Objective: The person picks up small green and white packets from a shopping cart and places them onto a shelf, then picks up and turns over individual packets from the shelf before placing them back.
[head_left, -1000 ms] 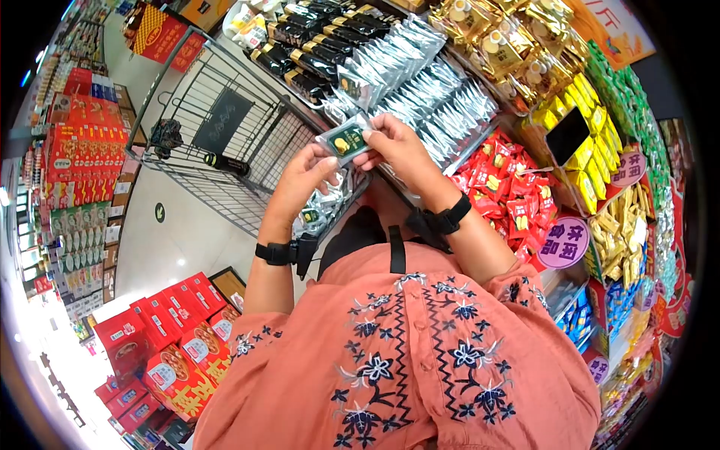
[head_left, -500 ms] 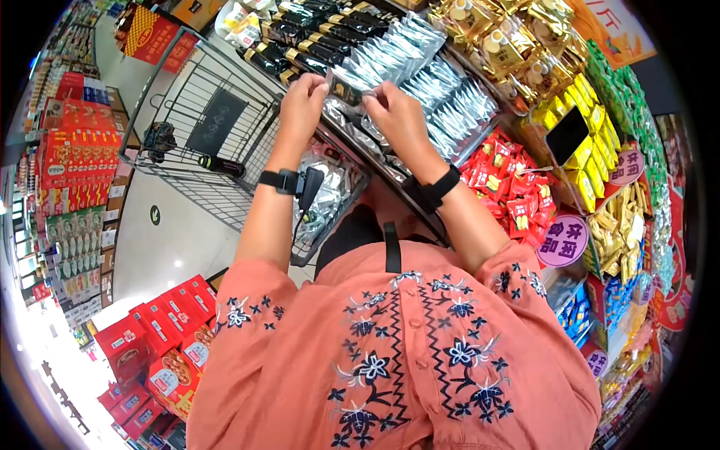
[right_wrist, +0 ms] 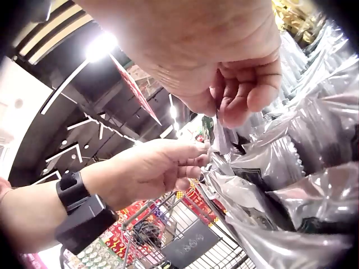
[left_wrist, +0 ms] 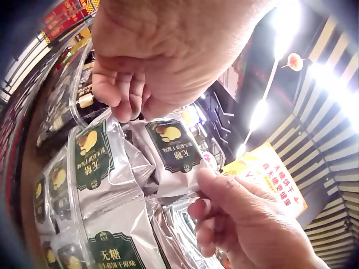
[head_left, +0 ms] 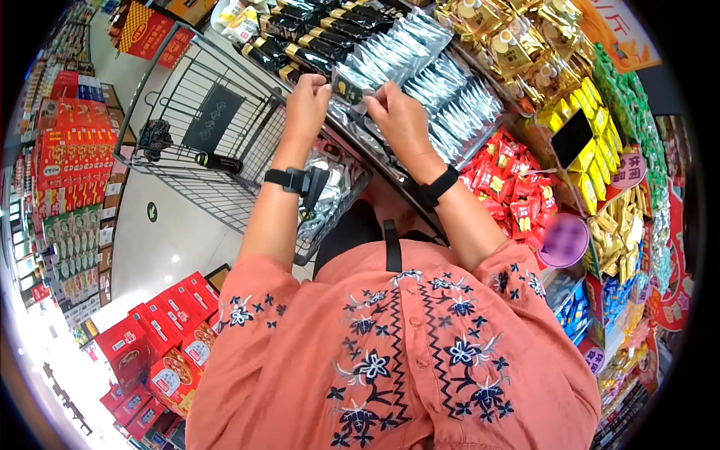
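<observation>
Over the display, a silver biscuit packet (left_wrist: pixel 175 150) with a dark green label is stretched between two hands. My left hand (head_left: pixel 306 109) pinches one end; in the left wrist view its curled fingers meet the packet's upper edge. At the opposite end, my right hand (head_left: pixel 399 120) grips a corner between thumb and curled fingers (left_wrist: pixel 208 224). From the right wrist view the packet appears nearly edge-on between the hands. Just beneath and beside it lie rows of matching silver packets (left_wrist: pixel 101 159), their labels facing up.
A wire shopping cart (head_left: pixel 202 172) stands to the left, with several silver packets (head_left: pixel 326 184) inside its near end. Red snack bags (head_left: pixel 510 180), yellow packs (head_left: pixel 589 161) and gold bags (head_left: pixel 510 45) fill the display on the right. Red boxes (head_left: pixel 169 322) are stacked at lower left.
Both hands have moved forward with the biscuit packet, from near the body to over the silver rows, and spread farther apart. Over the last half second they have hardly moved.
</observation>
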Tool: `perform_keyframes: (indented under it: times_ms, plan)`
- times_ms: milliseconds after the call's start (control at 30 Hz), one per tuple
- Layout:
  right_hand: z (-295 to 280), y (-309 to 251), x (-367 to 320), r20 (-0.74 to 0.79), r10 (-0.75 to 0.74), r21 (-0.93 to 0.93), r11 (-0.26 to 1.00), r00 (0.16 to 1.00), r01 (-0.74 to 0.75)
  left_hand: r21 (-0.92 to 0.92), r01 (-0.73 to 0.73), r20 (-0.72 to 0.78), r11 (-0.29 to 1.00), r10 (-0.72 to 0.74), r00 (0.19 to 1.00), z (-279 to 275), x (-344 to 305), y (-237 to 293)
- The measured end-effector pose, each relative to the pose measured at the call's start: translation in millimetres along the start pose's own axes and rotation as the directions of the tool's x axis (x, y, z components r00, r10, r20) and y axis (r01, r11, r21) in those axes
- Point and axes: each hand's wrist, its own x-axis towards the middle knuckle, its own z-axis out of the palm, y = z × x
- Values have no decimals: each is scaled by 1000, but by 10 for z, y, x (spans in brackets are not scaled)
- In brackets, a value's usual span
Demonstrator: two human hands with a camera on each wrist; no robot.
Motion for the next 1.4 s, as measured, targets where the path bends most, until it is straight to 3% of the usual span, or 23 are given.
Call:
perform_keyframes:
  times_ms: [233, 367, 767, 1133, 1267, 1400]
  plan:
    - [21, 25, -3, 8, 10, 18, 1000, 1000, -10, -86, 122, 109, 989, -113, 988, -35, -360, 343]
    - [25, 22, 1, 8, 13, 38, 999, 1000, -14, 100, -87, 38, 991, 84, 996, 110, -317, 117]
    - [34, 97, 33, 10, 35, -13, 999, 999, -35, 246, -157, -5, 956, 163, 987, 168, -304, 306]
    - [-71, 53, -31, 62, -4, 46, 999, 998, 1, 227, -114, -1, 967, 117, 993, 66, -392, 294]
    - [-163, -19, -90, 55, -18, 149, 989, 998, 10, 203, -91, -21, 975, 98, 995, -50, -498, 162]
    - [-201, -49, -176, 131, 3, 275, 961, 991, -39, -48, 123, -22, 991, -124, 992, -361, -693, -159]
